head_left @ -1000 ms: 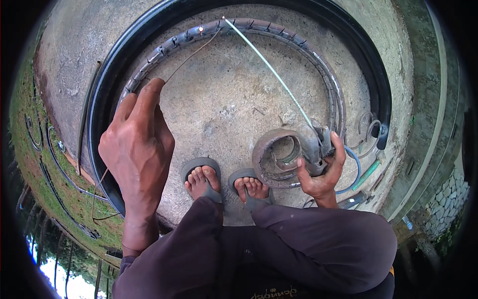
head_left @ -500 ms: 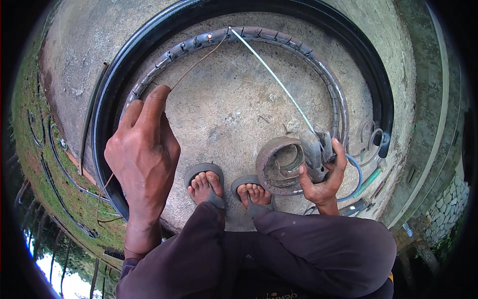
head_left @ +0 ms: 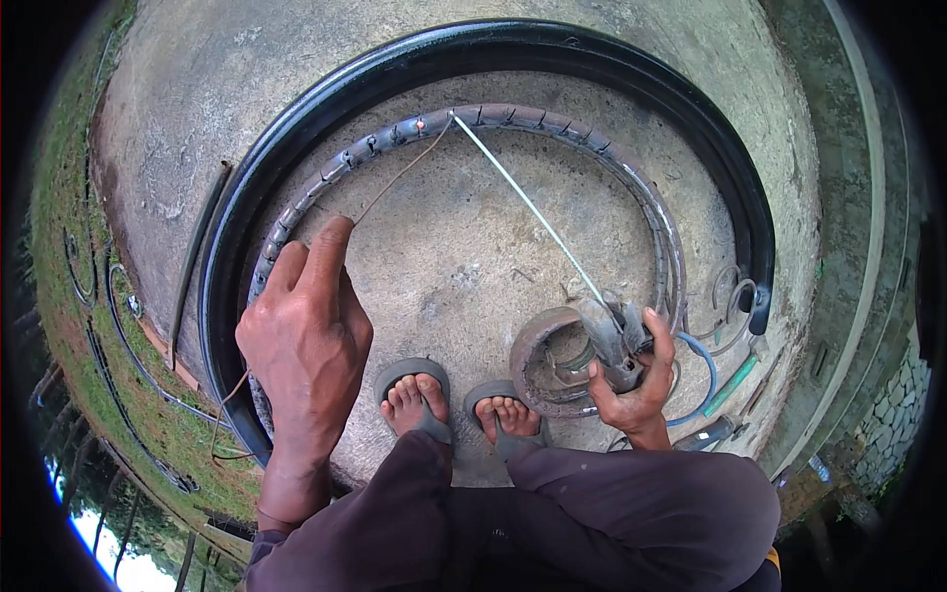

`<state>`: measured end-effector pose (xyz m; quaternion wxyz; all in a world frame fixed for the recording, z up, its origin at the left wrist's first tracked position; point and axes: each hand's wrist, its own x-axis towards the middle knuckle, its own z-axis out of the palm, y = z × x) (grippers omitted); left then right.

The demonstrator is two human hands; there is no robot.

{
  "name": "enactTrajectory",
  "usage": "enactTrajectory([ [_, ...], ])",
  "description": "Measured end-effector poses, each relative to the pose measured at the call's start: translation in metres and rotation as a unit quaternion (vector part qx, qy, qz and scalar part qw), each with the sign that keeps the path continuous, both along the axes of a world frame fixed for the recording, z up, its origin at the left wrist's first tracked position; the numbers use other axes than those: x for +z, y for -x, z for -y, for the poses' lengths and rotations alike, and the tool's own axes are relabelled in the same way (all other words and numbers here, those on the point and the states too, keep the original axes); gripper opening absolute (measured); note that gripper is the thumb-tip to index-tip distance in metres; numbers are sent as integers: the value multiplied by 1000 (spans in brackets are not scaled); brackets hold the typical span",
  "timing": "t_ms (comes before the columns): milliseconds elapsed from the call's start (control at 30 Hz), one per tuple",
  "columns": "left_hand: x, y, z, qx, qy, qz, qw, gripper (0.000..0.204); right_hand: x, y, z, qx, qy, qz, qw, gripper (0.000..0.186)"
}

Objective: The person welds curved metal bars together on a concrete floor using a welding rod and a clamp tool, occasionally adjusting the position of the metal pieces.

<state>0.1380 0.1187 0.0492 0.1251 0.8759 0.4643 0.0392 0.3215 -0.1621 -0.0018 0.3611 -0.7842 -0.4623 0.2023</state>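
Observation:
I squat on a concrete slab inside a big black tyre (head_left: 493, 47). A grey rubber strip (head_left: 552, 123) with stitches curves along its inner side. My left hand (head_left: 306, 335) is closed on a thin brown cord (head_left: 395, 180) that runs up to the top of the strip. My right hand (head_left: 636, 380) grips a grey tool (head_left: 604, 331). The tool's long thin rod (head_left: 533, 209) reaches the strip at the same spot as the cord. A coiled roll of rubber band (head_left: 541, 357) lies right beside my right hand.
My two feet in grey sandals (head_left: 419, 400) rest between the hands. A blue hose (head_left: 702, 367), a green-handled tool (head_left: 732, 383) and bent metal hooks (head_left: 730, 296) lie to the right. A dark strip (head_left: 197, 252) lies outside the tyre on the left, with grass beyond.
My left hand has drawn down and back toward my body with the cord. The right hand stays on the tool by the roll.

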Motion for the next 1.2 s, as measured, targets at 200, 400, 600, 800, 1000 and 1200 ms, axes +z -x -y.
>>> enactTrajectory([
  [200, -2, 0, 1, 3, 4, -6, 1000, 23, 2, 0, -4, -9, 3, 2, 1000, 87],
  [400, -4, 1, 1, 5, 4, -6, 1000, 23, 0, 0, -1, -10, 19, -1, 1000, 88],
  [600, -4, 0, 1, 4, 2, -3, 1000, 23, -1, -1, -5, -5, -28, 43, 999, 88],
  [800, -5, 2, 1, -4, -2, 2, 1000, 27, 4, 1, -6, -16, 21, -19, 999, 87],
  [1000, -10, 4, -1, -13, -27, 41, 999, 25, 1, 0, -2, -16, -1, -36, 999, 87],
  [1200, -6, 2, 0, 0, -1, 3, 1000, 23, 5, 0, -8, -10, 9, 0, 1000, 88],
])
